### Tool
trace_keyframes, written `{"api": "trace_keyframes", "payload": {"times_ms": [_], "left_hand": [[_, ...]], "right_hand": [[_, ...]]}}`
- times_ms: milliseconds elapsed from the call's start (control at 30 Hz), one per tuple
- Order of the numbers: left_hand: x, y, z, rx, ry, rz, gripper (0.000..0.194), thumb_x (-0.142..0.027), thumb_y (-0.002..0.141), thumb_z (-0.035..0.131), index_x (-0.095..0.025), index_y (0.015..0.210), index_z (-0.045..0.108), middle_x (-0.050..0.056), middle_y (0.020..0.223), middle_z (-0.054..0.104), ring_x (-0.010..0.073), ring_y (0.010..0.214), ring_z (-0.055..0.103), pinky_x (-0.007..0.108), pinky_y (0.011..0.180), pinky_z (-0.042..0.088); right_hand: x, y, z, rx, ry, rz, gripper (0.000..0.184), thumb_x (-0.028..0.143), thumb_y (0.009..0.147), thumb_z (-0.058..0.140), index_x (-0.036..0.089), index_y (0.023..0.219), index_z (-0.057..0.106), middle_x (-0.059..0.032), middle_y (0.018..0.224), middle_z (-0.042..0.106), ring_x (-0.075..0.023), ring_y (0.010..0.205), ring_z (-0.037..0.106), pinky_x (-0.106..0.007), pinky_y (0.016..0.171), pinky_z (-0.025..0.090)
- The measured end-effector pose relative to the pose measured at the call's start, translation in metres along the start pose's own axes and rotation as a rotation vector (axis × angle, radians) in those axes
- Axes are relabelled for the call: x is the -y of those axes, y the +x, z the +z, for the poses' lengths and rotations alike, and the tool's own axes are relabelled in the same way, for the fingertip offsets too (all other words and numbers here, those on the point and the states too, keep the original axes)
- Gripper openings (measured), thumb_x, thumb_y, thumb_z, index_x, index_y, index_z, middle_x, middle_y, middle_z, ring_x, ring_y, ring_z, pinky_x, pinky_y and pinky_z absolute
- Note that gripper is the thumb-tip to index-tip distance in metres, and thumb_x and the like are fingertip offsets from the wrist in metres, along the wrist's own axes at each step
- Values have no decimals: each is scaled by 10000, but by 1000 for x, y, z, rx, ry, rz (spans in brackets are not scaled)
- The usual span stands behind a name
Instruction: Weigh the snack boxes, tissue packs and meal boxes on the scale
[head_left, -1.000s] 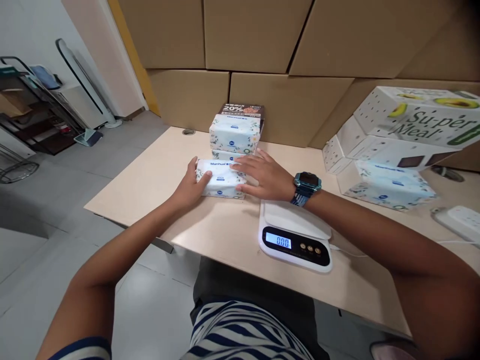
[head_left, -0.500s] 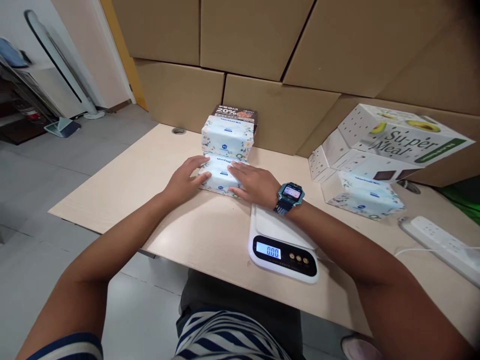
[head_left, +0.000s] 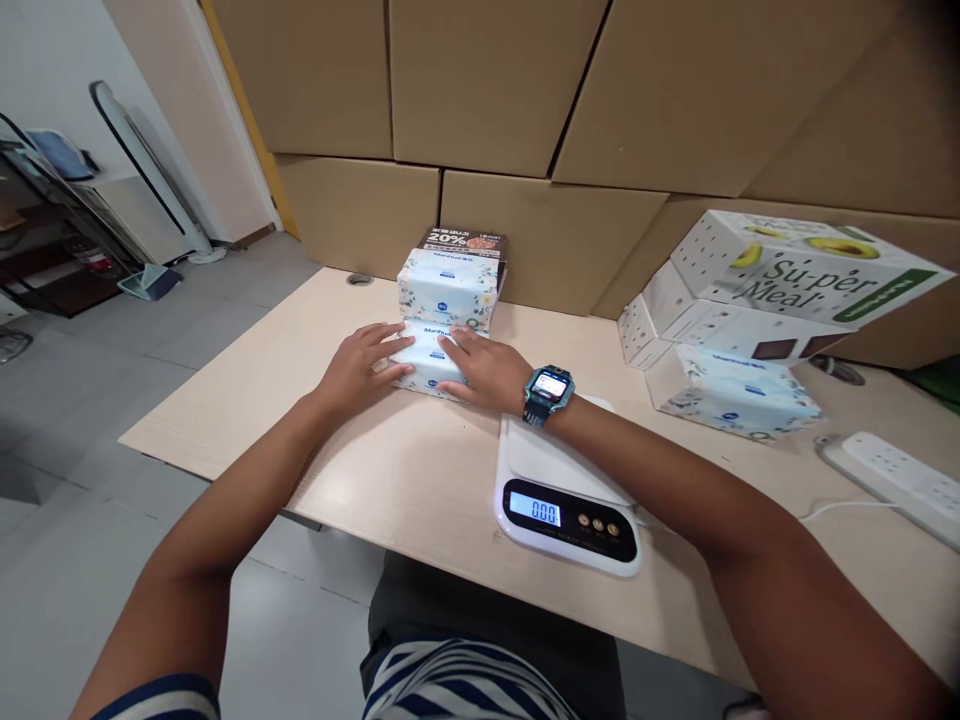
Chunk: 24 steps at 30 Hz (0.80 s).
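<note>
In the head view, a white-and-blue pack of tissues (head_left: pixel 429 357) with a floral print lies on the table between my two hands. My left hand (head_left: pixel 365 368) touches its left end, fingers spread and thumb near the front edge. On its right side rests my right hand (head_left: pixel 487 370), fingers stretched over the top and thumb low at the front; the wrist wears a smartwatch (head_left: pixel 550 388). Directly behind stands a second tissue pack (head_left: pixel 448 285), up against a dark printed box (head_left: pixel 465 240). My right forearm passes over a white digital scale (head_left: pixel 570 525) reading 0.00.
At the right, white "Super Meal" boxes (head_left: pixel 817 265) stand behind another tissue pack (head_left: pixel 739 395). A power strip (head_left: pixel 900 475) with a white cable lies near the right edge. Large cardboard boxes (head_left: pixel 555 235) line the back of the table (head_left: pixel 247 390).
The view has shifted slightly. My left hand's fingers and thumb have spread a little wider on the front pack. Both hands stay on it, and the scale still reads 0.00.
</note>
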<state>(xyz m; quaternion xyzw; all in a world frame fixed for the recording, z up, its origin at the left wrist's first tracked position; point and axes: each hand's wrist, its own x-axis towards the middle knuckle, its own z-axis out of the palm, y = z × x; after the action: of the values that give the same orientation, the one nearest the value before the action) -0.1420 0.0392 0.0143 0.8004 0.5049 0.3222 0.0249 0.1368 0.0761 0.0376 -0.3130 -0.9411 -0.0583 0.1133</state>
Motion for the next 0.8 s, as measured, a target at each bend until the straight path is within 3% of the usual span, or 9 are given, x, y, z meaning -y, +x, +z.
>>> {"api": "trace_keyframes", "payload": {"times_ms": [100,200,333,467,533,600,700,767,800], "left_hand": [[2,1,0,-10,28,22,448,-545,1022,751,-330,1413,794,81,1633,697,330,1527,641,590,1338,462],[3,2,-1,-24,15,49,449,-571,1028,725,-315,1389,802,100,1609,713,343,1512,651,604,1316,483],[11,6,-4,-82,-9,102,481,-639,1018,706,-322,1366,802,118,1586,722,375,1486,667,643,1307,480],[4,8,-5,-133,-8,116,518,-632,1003,731,-341,1432,745,65,1627,687,438,1532,616,691,1340,430],[-22,4,-6,-185,10,161,608,-572,1023,728,-355,1581,622,39,1728,590,478,1626,501,730,1382,352],[-64,2,-3,-188,-10,253,728,-519,1055,696,-397,1722,430,43,1803,493,471,1712,371,751,1409,284],[-143,17,18,111,-249,354,916,-660,1056,640,-411,1806,177,92,1880,347,420,1785,227,721,1422,280],[-199,43,47,398,-482,312,1076,-731,1018,656,-358,1821,44,128,1932,182,388,1809,160,674,1444,261],[-225,61,65,486,-586,227,1098,-743,1024,633,-318,1824,12,132,1940,140,355,1818,129,626,1461,243]], "right_hand": [[-5,-6,-3,-28,12,-32,685,481,1088,630,93,1645,541,-272,1723,549,-409,1632,539,-616,1271,562],[-20,-34,-13,-82,9,-38,638,473,1108,584,154,1659,543,-211,1753,536,-372,1629,550,-630,1321,509],[-57,-114,-28,-247,-56,28,576,447,1130,534,168,1632,577,-200,1713,592,-350,1594,590,-635,1338,475],[-104,-215,-24,-473,-90,341,558,490,1101,565,184,1564,628,-219,1680,619,-372,1582,596,-661,1327,472],[-129,-257,-15,-672,23,603,637,589,1042,628,194,1542,633,-232,1700,586,-415,1618,542,-705,1345,427],[-152,-284,-4,-906,260,893,798,705,964,680,209,1580,582,-244,1743,520,-455,1647,482,-727,1352,396],[-179,-301,6,-1108,517,1146,967,827,962,565,218,1698,415,-267,1782,439,-463,1637,476,-735,1316,422],[-189,-302,6,-1123,519,1179,996,871,986,439,246,1751,318,-245,1799,413,-439,1632,491,-749,1303,427],[-192,-302,6,-1117,505,1177,993,887,990,400,276,1765,292,-217,1807,409,-416,1630,503,-743,1305,428]]}}
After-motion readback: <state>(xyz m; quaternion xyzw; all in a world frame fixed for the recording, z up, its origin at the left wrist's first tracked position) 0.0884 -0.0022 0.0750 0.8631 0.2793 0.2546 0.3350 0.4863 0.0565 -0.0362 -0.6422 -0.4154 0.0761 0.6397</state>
